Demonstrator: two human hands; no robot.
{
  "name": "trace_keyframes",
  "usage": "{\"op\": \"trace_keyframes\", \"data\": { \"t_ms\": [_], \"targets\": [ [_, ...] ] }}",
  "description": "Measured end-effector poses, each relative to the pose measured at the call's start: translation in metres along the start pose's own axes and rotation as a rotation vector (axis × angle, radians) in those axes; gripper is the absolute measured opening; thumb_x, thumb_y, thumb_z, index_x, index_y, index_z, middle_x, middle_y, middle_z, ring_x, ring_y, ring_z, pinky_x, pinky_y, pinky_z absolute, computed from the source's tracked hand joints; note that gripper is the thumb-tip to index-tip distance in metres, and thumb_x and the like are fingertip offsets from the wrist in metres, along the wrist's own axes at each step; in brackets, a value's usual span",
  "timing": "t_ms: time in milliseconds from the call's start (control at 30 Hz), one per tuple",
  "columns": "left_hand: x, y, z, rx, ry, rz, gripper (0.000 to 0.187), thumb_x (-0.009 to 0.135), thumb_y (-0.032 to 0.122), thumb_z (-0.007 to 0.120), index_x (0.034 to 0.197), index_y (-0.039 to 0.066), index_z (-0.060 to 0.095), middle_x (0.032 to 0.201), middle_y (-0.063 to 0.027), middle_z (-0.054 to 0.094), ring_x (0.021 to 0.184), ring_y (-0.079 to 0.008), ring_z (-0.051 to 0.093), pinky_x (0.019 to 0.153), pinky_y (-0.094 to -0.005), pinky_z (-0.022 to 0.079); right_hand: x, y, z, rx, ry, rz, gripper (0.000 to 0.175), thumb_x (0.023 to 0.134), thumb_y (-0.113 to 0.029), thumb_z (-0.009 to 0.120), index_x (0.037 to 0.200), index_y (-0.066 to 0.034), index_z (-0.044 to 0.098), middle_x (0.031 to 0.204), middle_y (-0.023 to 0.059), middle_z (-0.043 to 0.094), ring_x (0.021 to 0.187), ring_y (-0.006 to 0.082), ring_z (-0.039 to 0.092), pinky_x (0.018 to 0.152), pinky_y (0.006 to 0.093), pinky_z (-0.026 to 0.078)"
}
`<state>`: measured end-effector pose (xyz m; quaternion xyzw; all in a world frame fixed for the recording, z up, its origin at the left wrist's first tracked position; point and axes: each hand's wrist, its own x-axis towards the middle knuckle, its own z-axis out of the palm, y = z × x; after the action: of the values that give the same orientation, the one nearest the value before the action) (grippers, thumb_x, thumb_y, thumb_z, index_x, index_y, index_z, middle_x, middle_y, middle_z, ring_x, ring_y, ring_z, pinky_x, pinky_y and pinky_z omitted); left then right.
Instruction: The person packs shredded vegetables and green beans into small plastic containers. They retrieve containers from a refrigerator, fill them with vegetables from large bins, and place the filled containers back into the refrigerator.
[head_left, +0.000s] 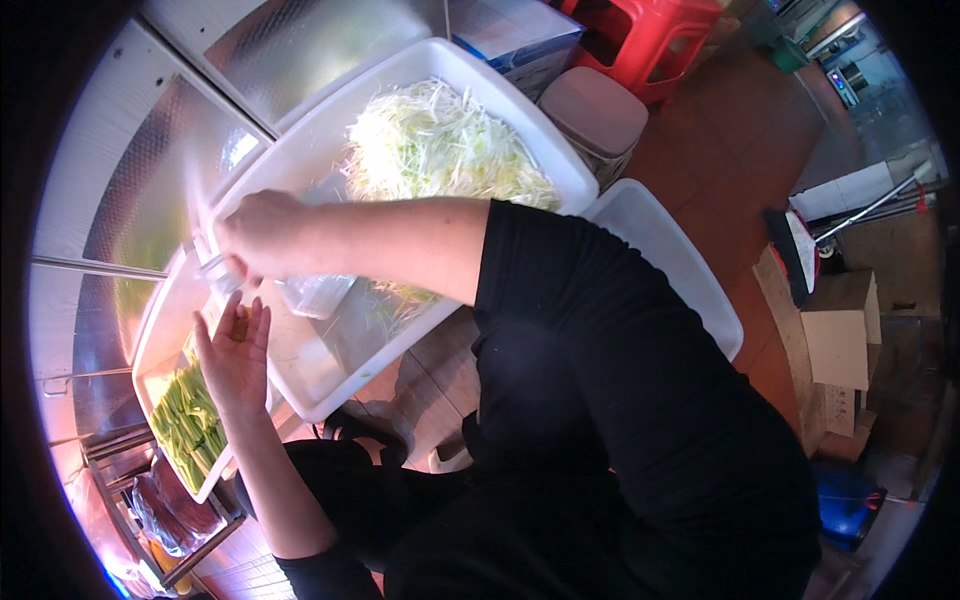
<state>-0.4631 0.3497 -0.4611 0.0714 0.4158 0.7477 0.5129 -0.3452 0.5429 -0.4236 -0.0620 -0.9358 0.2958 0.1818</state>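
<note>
My right hand (262, 229) is curled at the left part of a large white plastic tub (574, 176); a small, blurred clear object (221, 274) shows beside its fingers, and the hold is hard to make out. My left hand (236, 352), palm up and fingers apart, is just below it. A small yellowish thing (241, 324) lies at the left fingers. Pale shredded vegetable (450, 146) is heaped in the tub. Clear plastic packaging (319, 295) lies inside the tub, near my right forearm. Cut green vegetable pieces (187, 420) fill part of a second white tub (142, 360) at the left.
Metal cabinet doors (172, 150) stand behind the tubs. A red plastic stool (660, 37), a lidded bin (592, 109) and another white tub (667, 255) are beyond my right arm. A broom (795, 255) and cardboard boxes (836, 337) stand at the right. A metal rack (120, 457) is at lower left.
</note>
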Motion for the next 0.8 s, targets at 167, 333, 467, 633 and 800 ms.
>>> {"op": "trace_keyframes", "data": {
  "t_ms": [167, 333, 467, 633, 800],
  "targets": [
    [-0.029, -0.019, 0.06, -0.325, -0.303, 0.062, 0.085, 0.086, 0.056, 0.058, 0.141, -0.003, 0.03, 0.138, -0.0196, 0.042, 0.131, -0.035, 0.036, 0.112, -0.0547, 0.024, -0.044, -0.048, -0.027, 0.275, 0.079, -0.103, 0.017, 0.06, -0.016, 0.082, 0.071, -0.0105, 0.07, 0.07, 0.0081, 0.068, 0.07, 0.0243, 0.066, 0.067, 0.0362, 0.052],
    [-0.045, -0.02, 0.074, -0.202, -0.461, 0.015, 0.085, 0.082, 0.047, 0.065, 0.141, -0.005, 0.029, 0.135, -0.0199, 0.044, 0.134, -0.0357, 0.033, 0.114, -0.0567, 0.019, -0.062, -0.04, -0.033, 0.822, 0.149, -0.115, 0.006, 0.072, -0.004, 0.074, 0.076, -0.0056, 0.069, 0.072, 0.0042, 0.069, 0.067, 0.0114, 0.063, 0.064, 0.0266, 0.051],
    [-0.046, -0.005, 0.066, -0.181, -0.403, 0.175, 0.067, 0.08, 0.008, 0.052, 0.14, -0.008, 0.029, 0.135, -0.0226, 0.044, 0.131, -0.0383, 0.039, 0.114, -0.0534, 0.026, -0.055, -0.022, -0.045, 1.012, 0.603, -0.125, 0.009, 0.083, 0.0, 0.067, 0.089, -0.0034, 0.062, 0.086, 0.005, 0.068, 0.081, 0.012, 0.065, 0.077, 0.0262, 0.053],
    [-0.014, 0.035, 0.046, -0.026, 0.05, 0.56, 0.063, 0.077, -0.013, 0.04, 0.138, 0.002, 0.039, 0.123, -0.0164, 0.05, 0.121, -0.0301, 0.049, 0.106, -0.048, 0.043, -0.027, 0.021, -0.023, 0.261, 0.504, -0.042, 0.008, 0.085, -0.002, 0.063, 0.09, -0.0078, 0.066, 0.088, 0.0038, 0.064, 0.078, 0.0148, 0.061, 0.073, 0.0285, 0.05],
    [0.026, 0.05, 0.044, -0.12, -0.122, 0.602, 0.068, 0.078, -0.013, 0.041, 0.142, 0.012, 0.036, 0.137, -0.0179, 0.039, 0.122, -0.0307, 0.048, 0.105, -0.0448, 0.044, 0.003, 0.038, 0.087, -0.406, -0.314, -0.035, 0.022, 0.087, -0.019, 0.05, 0.097, -0.012, 0.068, 0.103, 0.0144, 0.067, 0.096, 0.0323, 0.064, 0.079, 0.0415, 0.052]
  ]
}}
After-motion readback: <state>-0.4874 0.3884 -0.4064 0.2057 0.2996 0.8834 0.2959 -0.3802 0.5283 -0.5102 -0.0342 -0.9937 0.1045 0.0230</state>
